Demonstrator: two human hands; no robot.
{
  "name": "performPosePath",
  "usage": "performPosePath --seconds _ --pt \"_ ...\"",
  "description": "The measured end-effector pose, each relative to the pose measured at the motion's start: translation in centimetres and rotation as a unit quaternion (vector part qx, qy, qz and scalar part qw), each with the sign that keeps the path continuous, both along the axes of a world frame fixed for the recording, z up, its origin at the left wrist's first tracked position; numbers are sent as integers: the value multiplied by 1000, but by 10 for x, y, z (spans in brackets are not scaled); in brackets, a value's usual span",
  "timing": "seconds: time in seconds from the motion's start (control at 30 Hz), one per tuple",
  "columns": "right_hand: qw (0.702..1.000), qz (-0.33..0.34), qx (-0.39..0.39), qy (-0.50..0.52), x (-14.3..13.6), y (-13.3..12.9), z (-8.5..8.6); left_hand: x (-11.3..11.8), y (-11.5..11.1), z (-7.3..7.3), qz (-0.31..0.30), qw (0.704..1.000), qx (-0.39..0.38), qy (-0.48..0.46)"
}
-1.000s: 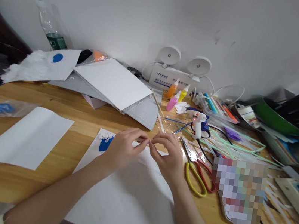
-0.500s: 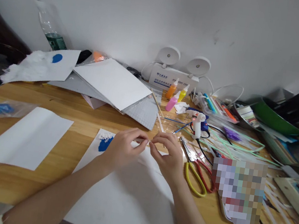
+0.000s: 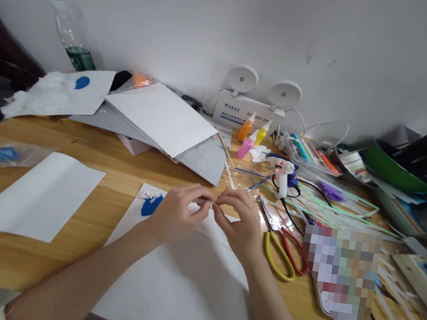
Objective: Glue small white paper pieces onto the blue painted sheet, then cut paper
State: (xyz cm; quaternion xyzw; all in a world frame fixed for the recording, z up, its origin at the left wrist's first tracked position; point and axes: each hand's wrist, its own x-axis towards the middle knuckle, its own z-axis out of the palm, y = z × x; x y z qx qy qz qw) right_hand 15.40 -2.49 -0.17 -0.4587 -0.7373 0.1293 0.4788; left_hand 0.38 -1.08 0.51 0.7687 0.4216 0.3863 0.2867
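Observation:
My left hand (image 3: 182, 210) and my right hand (image 3: 238, 222) meet above a large white sheet (image 3: 176, 294), fingertips almost touching. Both are closed in a pinch on a small thin white strip (image 3: 212, 203); most of it is hidden by the fingers, and its material is unclear. Left of my left hand, a blue patch (image 3: 151, 206) with white crumbly bits (image 3: 151, 193) lies on the sheet's upper left corner. Scissors (image 3: 278, 232) with one yellow and one red handle lie just right of my right hand.
A white glue gun (image 3: 282, 179) stands behind the scissors, beside orange, yellow and pink bottles (image 3: 247, 145). Folded white paper (image 3: 39, 197) and a bag of blue material (image 3: 3, 154) lie left. White boards (image 3: 163, 117) are stacked behind; a blurred-out object (image 3: 336, 277) lies right.
Almost nothing differs. Both hands hold the same pinch in the same place, and the view has shifted very slightly.

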Motion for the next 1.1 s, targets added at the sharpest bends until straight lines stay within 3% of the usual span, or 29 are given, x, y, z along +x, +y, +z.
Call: performPosePath --seconds 1.1 --pt "1000 -11 -8 -8 2 0 -1 1 1 -3 10 1000 0 -16"
